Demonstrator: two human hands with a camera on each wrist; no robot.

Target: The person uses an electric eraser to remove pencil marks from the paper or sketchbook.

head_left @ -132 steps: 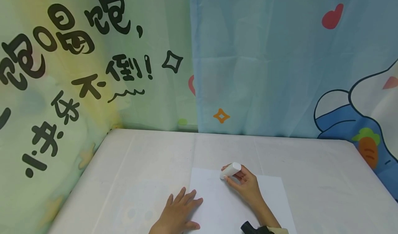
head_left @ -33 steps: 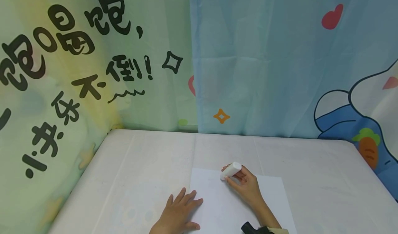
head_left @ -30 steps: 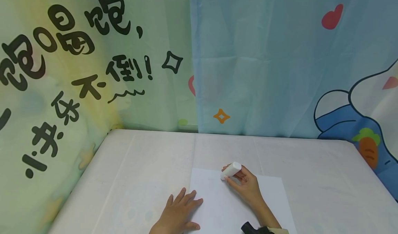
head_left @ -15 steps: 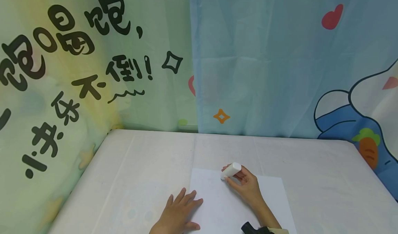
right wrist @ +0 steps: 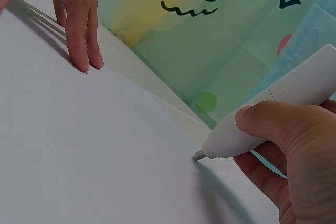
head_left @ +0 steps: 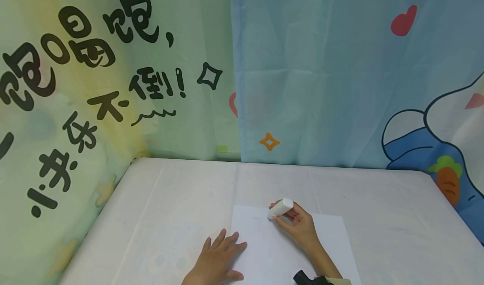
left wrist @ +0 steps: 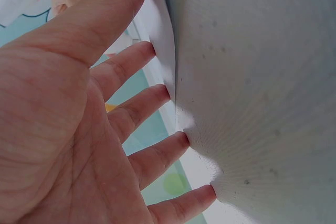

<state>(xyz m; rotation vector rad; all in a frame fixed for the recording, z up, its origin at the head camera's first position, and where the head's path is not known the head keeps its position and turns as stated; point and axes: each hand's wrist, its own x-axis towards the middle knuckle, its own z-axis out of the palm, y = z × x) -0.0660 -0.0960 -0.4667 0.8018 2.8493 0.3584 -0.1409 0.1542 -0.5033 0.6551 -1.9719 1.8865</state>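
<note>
My right hand pinches a thick white electric eraser between thumb and fingers, near the top edge of a white sheet of paper. In the right wrist view the eraser leans to the right, and its short grey tip meets the sheet close to its edge. My left hand rests with spread fingers on the left side of the paper, partly on the tablecloth. The left wrist view shows the palm of that hand, its fingertips pressed down. I make out no marks on the paper.
A white cloth covers the table. Behind it hang a green curtain with black lettering and a blue curtain. A black strap device sits at my right wrist, beside a beige sleeve cuff.
The electric eraser shifts only very slightly in the right hand's grip, near the same spot on the paper. Left hand and sheet stay in place.
</note>
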